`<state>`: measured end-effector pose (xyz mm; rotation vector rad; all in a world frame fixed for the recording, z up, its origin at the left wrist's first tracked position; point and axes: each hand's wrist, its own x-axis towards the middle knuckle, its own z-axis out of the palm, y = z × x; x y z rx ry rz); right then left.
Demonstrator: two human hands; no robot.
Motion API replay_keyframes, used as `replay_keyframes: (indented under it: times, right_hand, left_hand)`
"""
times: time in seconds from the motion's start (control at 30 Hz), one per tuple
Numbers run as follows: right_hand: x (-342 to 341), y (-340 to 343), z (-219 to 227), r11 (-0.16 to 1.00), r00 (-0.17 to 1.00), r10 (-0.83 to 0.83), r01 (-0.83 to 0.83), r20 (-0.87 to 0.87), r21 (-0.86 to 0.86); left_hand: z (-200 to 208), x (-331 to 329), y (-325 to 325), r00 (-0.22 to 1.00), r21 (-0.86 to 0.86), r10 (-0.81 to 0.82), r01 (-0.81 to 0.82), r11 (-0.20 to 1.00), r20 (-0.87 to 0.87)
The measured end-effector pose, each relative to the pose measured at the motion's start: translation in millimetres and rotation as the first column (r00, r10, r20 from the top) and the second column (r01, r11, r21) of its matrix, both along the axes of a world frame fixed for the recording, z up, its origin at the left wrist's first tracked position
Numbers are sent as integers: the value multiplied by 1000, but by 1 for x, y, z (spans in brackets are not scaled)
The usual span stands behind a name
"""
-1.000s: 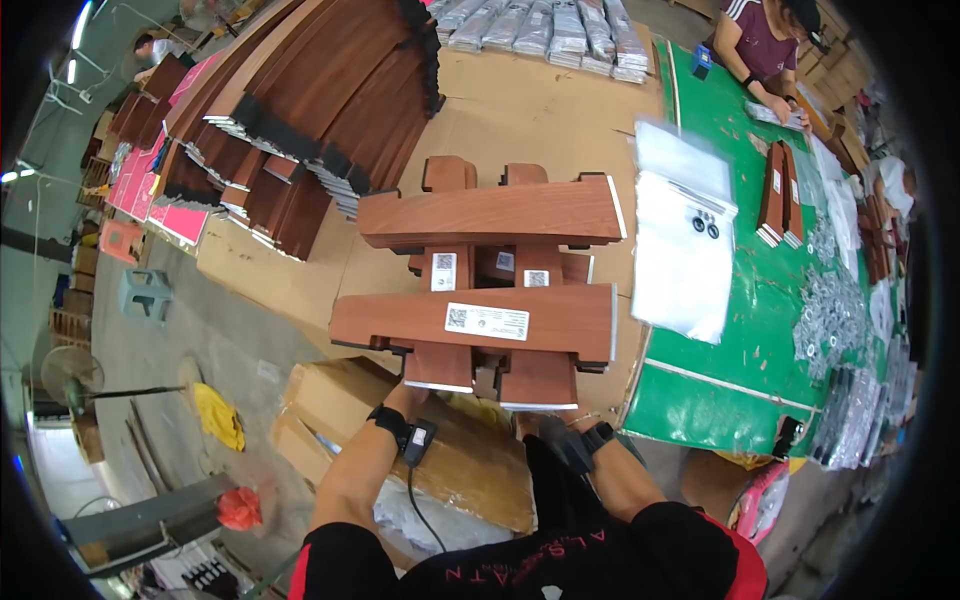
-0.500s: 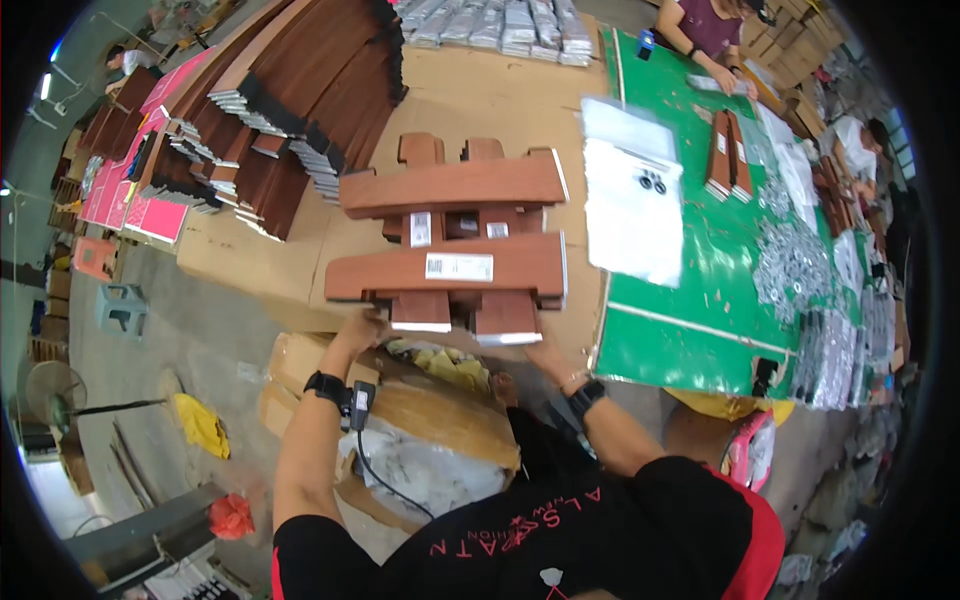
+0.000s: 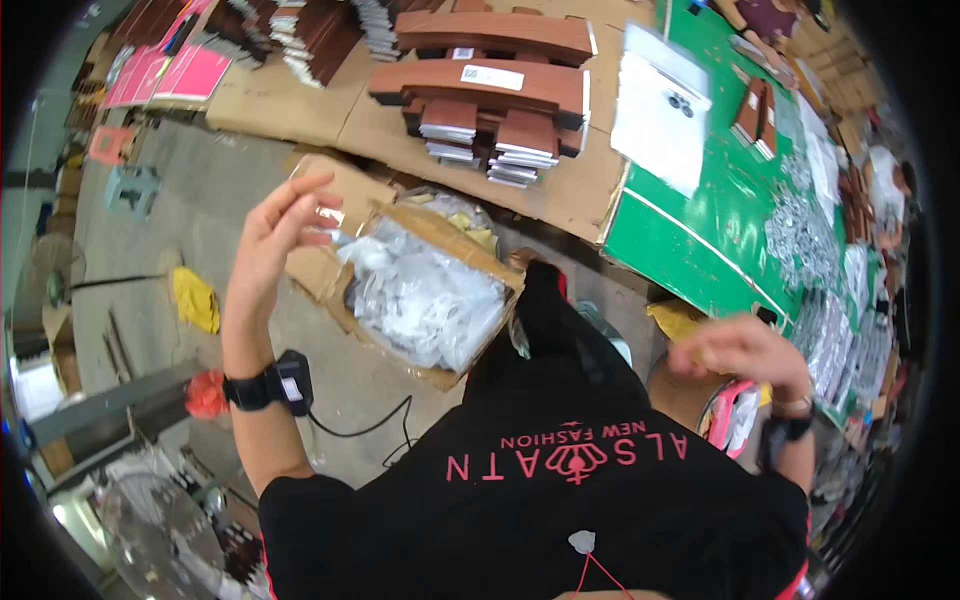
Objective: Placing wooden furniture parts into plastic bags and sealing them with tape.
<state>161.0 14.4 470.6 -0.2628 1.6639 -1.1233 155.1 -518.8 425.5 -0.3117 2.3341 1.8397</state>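
Note:
My left hand is raised beside an open cardboard box, fingers apart and nothing in them. Clear plastic bags fill that box. Off to the right, my right hand hovers past the corner of the green table; motion blurs its fingers, and no object shows in it. Ahead of both hands, on the cardboard-covered table, sits a crosswise stack of reddish-brown wooden slats. A white label is on the top front slat. Neither hand touches the stack.
A green table adjoins on the right, with white sheets, two slats and a pile of metal parts. More slats stand at the far left. A person works across the table. Stools stand left.
Both hands have left the front of the slat stack: my left has lifted and moved left, my right has swung right. The view has tilted down, showing more of the box of bags.

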Motion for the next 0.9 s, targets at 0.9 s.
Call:
replay_keyframes:
  times: [0.9]
  right_hand:
    - [-69, 15, -181, 864, 938, 31, 148, 345, -481]
  left_hand:
    - [-149, 83, 95, 960, -904, 174, -269, 332, -221]
